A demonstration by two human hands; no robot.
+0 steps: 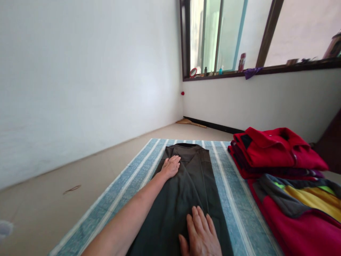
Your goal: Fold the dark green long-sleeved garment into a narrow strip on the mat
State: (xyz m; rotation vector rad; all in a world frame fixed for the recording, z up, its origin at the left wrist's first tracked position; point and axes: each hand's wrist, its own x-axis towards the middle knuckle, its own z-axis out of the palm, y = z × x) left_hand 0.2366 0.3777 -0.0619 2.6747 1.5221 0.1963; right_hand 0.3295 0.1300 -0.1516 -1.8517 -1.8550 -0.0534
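A dark olive garment (186, 185) lies stretched lengthwise on a blue and white striped mat (234, 199). My left hand (171, 166) reaches far forward and rests flat on the garment's upper left part, fingers stretched out. My right hand (201, 234) lies palm down on the near part of the garment, fingers spread and flat. Neither hand holds anything.
A folded stack of red clothes (274, 151) sits on the mat's right side, with a red, grey and yellow garment (301, 209) nearer me. White walls meet at a corner ahead; a broom (191, 122) lies there. Small bottles stand on the window sill (221, 71).
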